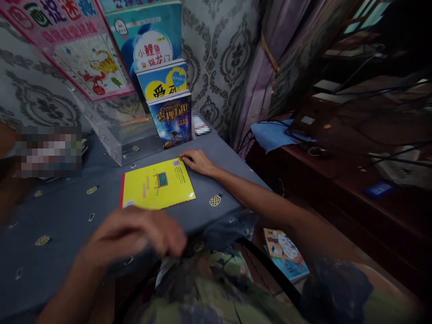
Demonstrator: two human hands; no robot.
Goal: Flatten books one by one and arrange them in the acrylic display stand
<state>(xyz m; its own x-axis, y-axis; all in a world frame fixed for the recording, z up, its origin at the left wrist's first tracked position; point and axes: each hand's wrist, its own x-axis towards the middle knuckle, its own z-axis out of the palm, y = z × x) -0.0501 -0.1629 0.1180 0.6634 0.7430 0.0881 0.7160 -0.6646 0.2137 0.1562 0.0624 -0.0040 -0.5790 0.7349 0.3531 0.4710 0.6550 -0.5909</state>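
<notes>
- Patterned grey wallpaper point(216, 27) and a purple curtain point(253, 81) fill the top of the frame, behind a table with a grey cloth point(67, 211).
- Near the middle of the frame, a yellow book point(141, 184) lies flat on the cloth, its long axis running left to right and rising slightly toward the right; a red strip marks its left end.
- At its upper right corner is the right hand point(200, 163), the nearer of the two, fingers bent and close together, the tips seeming to touch the edge; whether they pinch it I cannot tell.
- Below the book, lower centre, hangs the left hand point(145, 231), blurred, fingers loosely curled, nothing visible in it. It overlaps the book's lower edge in view; contact cannot be told.
- So the book lies up-frame from the left hand and leftward of the right.
- Just above the book stands a clear rack point(138, 153), with a dark blue book point(173, 120) upright at its right side.
</notes>
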